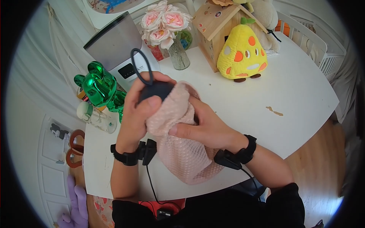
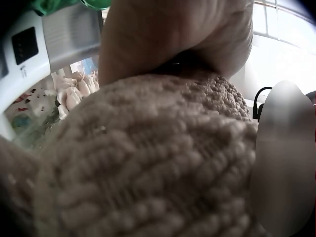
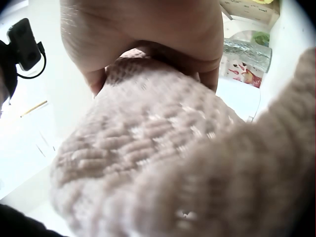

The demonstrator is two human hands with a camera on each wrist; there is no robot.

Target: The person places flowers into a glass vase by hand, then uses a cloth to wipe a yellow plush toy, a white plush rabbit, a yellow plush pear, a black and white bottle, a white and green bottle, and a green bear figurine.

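Observation:
A pink cloth with a waffle-like texture (image 1: 186, 152) hangs in folds from both hands above the white table. From its upper end sticks out a dark rounded object with a loop on top (image 1: 159, 90); its lower part is hidden in the cloth. My left hand (image 1: 133, 119) grips this dark object, thumb across its front. With the right hand (image 1: 209, 125) I pinch the bunched cloth, thumb in front and the other fingers behind or inside the folds. Both wrist views are mostly filled by the cloth (image 2: 153, 148), with the right wrist view showing fingers (image 3: 210, 81) at its gathered edge.
A shiny green bear figure (image 1: 99, 85), a clear bottle (image 1: 100, 119) and a white-and-grey appliance (image 1: 118, 41) stand at the left. Behind are a vase of pink roses (image 1: 178, 55), a wooden house (image 1: 207, 28) and a yellow plush toy (image 1: 243, 55). Cables hang from both wrist cameras.

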